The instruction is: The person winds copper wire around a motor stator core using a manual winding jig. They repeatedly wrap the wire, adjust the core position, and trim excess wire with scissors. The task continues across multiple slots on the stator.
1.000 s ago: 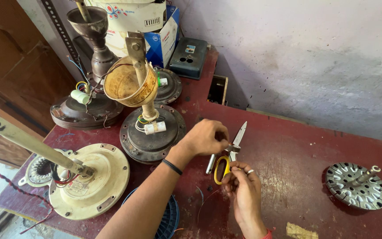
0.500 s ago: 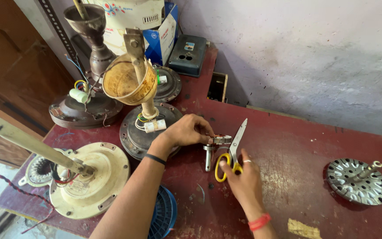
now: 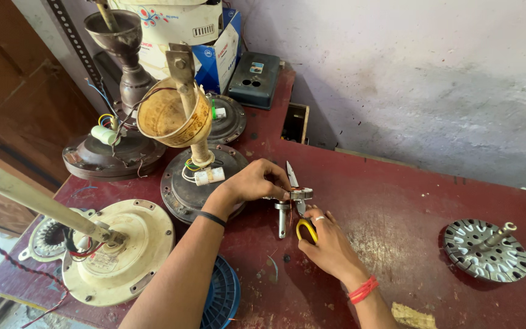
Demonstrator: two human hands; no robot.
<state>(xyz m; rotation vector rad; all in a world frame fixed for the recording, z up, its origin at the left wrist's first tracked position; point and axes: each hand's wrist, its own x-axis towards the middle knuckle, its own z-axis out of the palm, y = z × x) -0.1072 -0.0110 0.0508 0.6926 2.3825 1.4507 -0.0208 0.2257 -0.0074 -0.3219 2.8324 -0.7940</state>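
The small metal part lies on the red table, approx. in the middle, in front of the dark fan motor. Left hand pinches its top, fingers closed on it. Right hand grips the yellow-handled scissors, blades up. Step seems to be cutting or stripping at the part; next move needs a steady hold. Vs. earlier frame, the scissors stand more upright and closer to the part.
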